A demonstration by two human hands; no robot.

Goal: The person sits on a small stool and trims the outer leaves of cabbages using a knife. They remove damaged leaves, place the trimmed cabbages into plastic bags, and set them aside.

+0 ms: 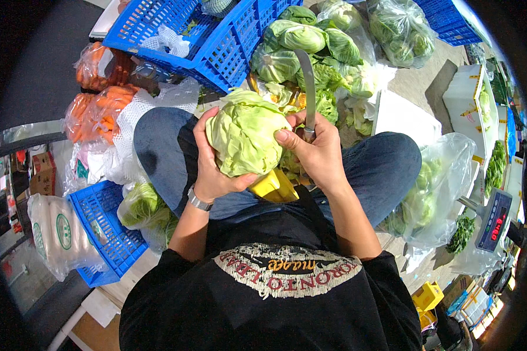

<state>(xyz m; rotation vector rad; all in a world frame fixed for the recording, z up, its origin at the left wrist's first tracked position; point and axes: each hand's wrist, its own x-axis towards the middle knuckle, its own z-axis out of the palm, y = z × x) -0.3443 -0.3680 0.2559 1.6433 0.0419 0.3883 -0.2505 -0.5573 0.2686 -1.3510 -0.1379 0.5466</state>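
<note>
A pale green head of lettuce or cabbage with loose, ruffled outer leaves is held above my lap. My left hand cups it from the left and below. In my right hand is a knife with a curved metal blade; the blade points up and away from me, and my fingers cover most of its handle. The right thumb and fingertips touch the right side of the head. Below it, between my legs, shows a yellow plastic object, partly hidden.
A blue crate and piled cabbages stand ahead. Bagged carrots and a smaller blue crate are at left. On the right are a bag of green heads, a digital scale display and a white foam box.
</note>
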